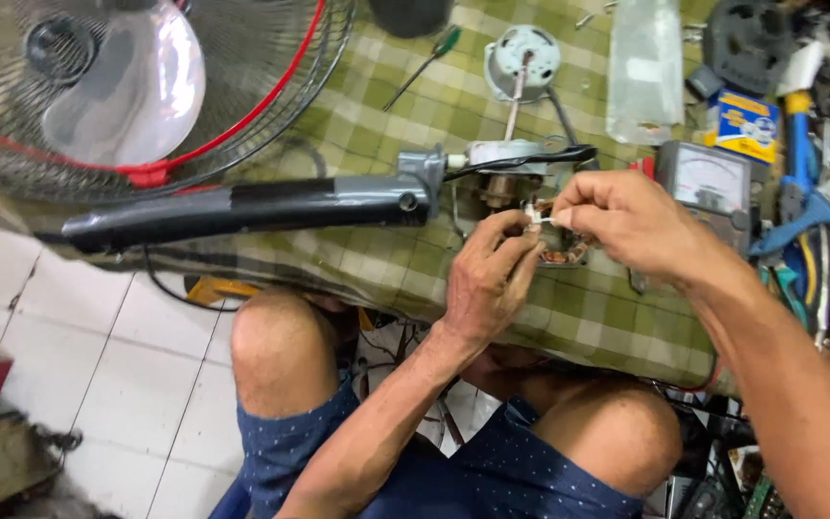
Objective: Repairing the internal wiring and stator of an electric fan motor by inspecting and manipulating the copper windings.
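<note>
Green-checked cloth is covering the counter (367, 115) I am looking down on, with white floor tiles (98, 346) showing below its edge. I am pinching a small white connector (536, 218) between both hands: my left hand (490, 279) is coming up from below with fingertips closed on it, and my right hand (626, 223) is reaching in from the right, thumb and forefinger nipped on the same piece. The connector is sitting just above the fan motor (511, 187), whose copper windings are partly hidden by my fingers. A grey fan neck (242, 207) is lying to the left of the motor, reaching toward the wire fan guard (146, 86) with its pale blade. An analogue meter (708, 178) is resting just beyond my right hand, blue-handled pliers (799, 183) are lying further right, and a green-handled screwdriver (425, 65) is lying farther up the cloth.
</note>
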